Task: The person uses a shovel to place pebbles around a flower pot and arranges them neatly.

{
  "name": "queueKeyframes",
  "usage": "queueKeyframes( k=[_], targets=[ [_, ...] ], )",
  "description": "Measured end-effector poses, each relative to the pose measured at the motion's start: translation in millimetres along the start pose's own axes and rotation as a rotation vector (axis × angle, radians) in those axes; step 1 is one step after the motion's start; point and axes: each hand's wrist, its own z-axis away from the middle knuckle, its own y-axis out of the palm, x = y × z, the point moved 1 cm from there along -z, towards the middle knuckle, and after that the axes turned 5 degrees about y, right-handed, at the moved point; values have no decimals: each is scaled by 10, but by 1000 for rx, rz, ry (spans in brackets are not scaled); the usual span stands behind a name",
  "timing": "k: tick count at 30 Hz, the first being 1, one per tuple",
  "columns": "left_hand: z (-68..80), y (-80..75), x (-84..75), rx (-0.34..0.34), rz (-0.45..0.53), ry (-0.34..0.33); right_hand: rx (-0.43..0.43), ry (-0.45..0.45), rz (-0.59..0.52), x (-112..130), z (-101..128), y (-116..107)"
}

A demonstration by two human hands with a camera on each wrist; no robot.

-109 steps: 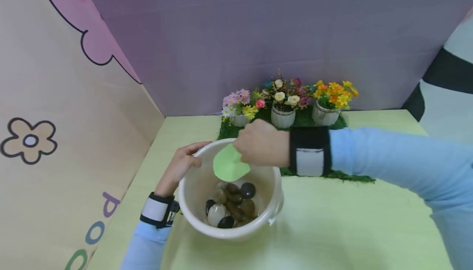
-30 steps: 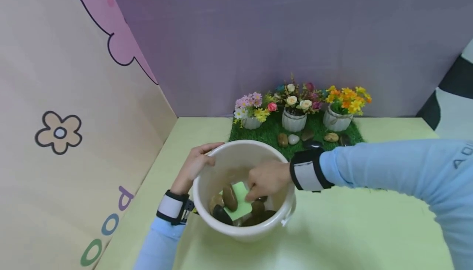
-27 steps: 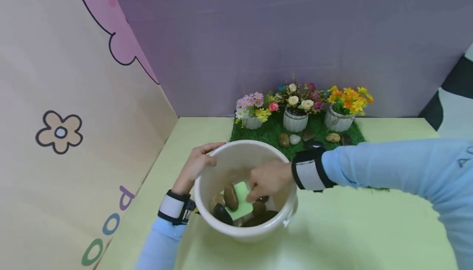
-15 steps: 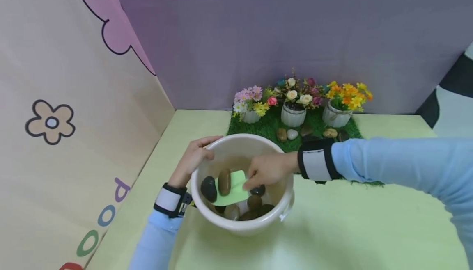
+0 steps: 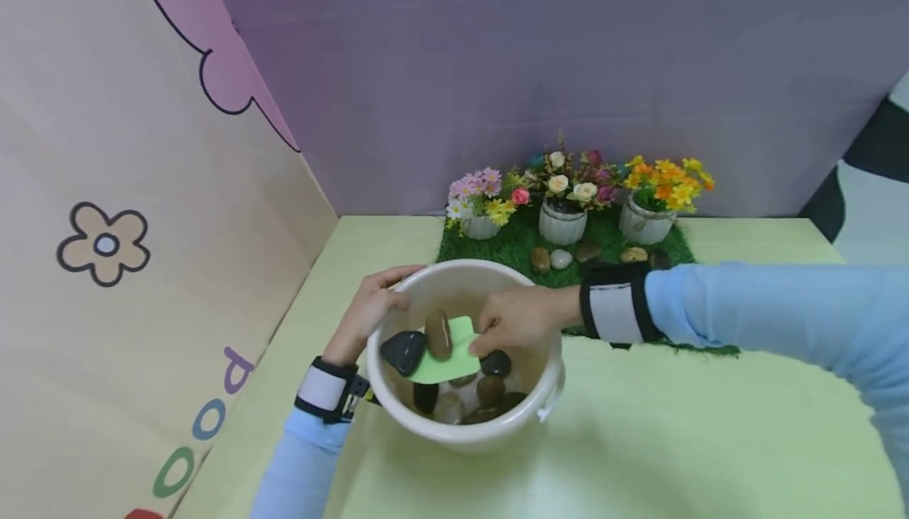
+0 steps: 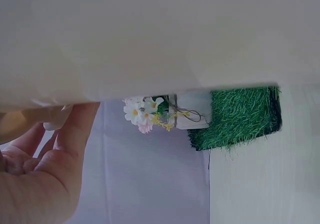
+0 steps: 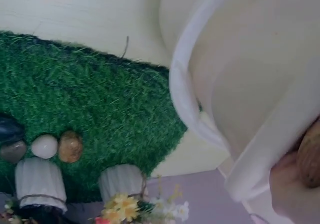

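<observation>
Head view: right hand (image 5: pixel 517 319) pinches green scoop (image 5: pixel 447 353) inside cream bucket (image 5: pixel 465 437), scoop carrying brown stone (image 5: pixel 438 334) and black stone (image 5: pixel 402 350). Left hand (image 5: pixel 369 310) grips bucket rim, fingers curled over edge. More stones (image 5: pixel 490 389) lie at bucket bottom. Bucket stands on table (image 5: pixel 682 440), just before grass mat (image 5: pixel 497 244) with flower pots (image 5: pixel 562 223).

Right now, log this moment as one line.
left hand: holds bucket rim | right hand: grips scoop | scoop: carries two stones, over bucket | mat: stones, flowerpots
</observation>
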Motion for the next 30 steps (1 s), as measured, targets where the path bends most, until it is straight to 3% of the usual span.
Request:
queueKeyframes(
  k=[9,17,24,30],
  targets=[
    [-3,-17,24,-17,-27,14,6,-42,-112,-33,40,-59],
    [-6,32,36,-1,-26,39,-32,37,-131,-125,184,-213],
    [-9,1,-1,-20,-19,7,-88,99,-112,-284,323,-451],
    [-5,1,-5,8,9,-2,-130,198,-160,-479,399,-572]
  ],
)
